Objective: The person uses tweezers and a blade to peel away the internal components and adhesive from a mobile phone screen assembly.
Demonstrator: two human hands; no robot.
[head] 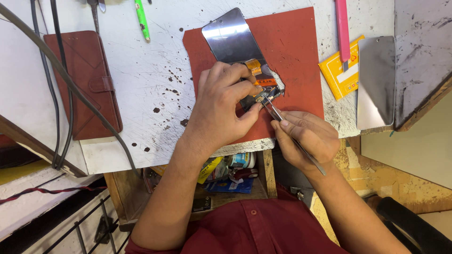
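Metal tweezers (287,129) slant up-left, tips at phone screen (235,42)

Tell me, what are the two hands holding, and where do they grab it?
Right hand pinches metal tweezers around their middle; left hand presses the phone screen's lower end.

viewpoint: head-worn camera, looking steeply down
distance: close over the white workbench (141,70)
frame bottom: the person's own red shirt (263,230)

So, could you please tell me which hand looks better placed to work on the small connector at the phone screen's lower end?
Probably the right hand: its metal tweezers already point at the connector, while the left hand pins the glossy phone screen.
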